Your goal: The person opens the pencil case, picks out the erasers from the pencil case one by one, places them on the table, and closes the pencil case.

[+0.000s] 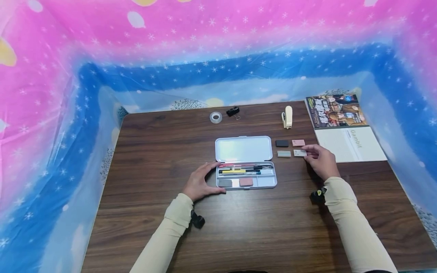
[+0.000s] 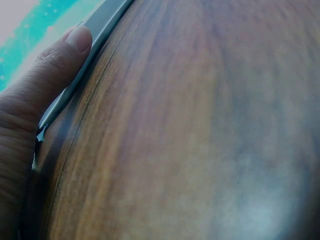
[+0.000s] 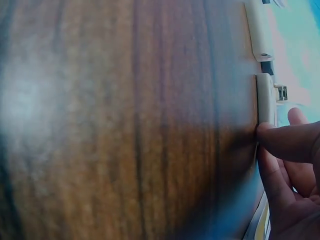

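An open white pencil case [image 1: 264, 143] lies on the table with its lid folded back. Inside are several pens [image 1: 239, 171], a grey eraser [image 1: 225, 183] and a pink eraser [image 1: 246, 182]. My left hand [image 1: 199, 182] grips the case's left end, thumb along the front edge and fingers at the hinge side; the thumb [image 2: 67, 55] shows on the rim in the left wrist view. To the right, my right hand [image 1: 321, 159] pinches the right end of a white eraser [image 1: 299, 153]. Beside that lie a black eraser [image 1: 282, 143], a pink block [image 1: 298, 143] and a grey-green block [image 1: 283, 154].
Behind the case are a tape roll [image 1: 216, 117] and a black binder clip [image 1: 233, 111]. A cream stapler [image 1: 288, 117] stands farther right. Two books, one with an illustrated cover [image 1: 336, 110] and one pale notebook [image 1: 351, 144], lie at the right of the wooden table [image 1: 153, 151].
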Motion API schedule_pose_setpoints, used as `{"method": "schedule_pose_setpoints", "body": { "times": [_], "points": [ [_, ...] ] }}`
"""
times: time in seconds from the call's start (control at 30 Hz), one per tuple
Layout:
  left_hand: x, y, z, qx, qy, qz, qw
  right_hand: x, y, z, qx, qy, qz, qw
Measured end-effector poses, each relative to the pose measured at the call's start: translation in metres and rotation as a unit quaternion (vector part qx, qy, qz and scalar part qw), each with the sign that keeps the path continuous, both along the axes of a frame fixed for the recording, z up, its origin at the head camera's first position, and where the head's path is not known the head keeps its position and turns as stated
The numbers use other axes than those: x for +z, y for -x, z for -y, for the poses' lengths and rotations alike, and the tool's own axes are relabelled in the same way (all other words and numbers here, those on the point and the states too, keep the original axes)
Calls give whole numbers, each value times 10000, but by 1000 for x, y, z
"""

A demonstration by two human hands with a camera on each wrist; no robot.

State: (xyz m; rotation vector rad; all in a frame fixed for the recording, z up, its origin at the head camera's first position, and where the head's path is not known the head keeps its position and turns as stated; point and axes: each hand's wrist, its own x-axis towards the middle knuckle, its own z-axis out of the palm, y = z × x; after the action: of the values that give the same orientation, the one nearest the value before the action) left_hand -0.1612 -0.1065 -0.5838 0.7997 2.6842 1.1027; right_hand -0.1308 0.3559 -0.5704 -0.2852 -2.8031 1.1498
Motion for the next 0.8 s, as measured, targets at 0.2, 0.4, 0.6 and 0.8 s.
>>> {"method": "schedule_pose_setpoints", "body": {
  "times": [0.2,0.4,0.6,0.8],
  "points": [
    [-1,1,2,-44,11,-93,9999,10,-4,8,-125,-5,-226,9997],
    [-2,1,1,-59,-9,-133,9999,31,-12,43,-41,225,-982,9949],
    [0,1,0,-53,51,-86,9999,31,-24,90,996,344,-1006,9893],
    [0,0,0,-15,86,-26,10000,21,-33,132,2106,383,-625,9748]
  ]
}}
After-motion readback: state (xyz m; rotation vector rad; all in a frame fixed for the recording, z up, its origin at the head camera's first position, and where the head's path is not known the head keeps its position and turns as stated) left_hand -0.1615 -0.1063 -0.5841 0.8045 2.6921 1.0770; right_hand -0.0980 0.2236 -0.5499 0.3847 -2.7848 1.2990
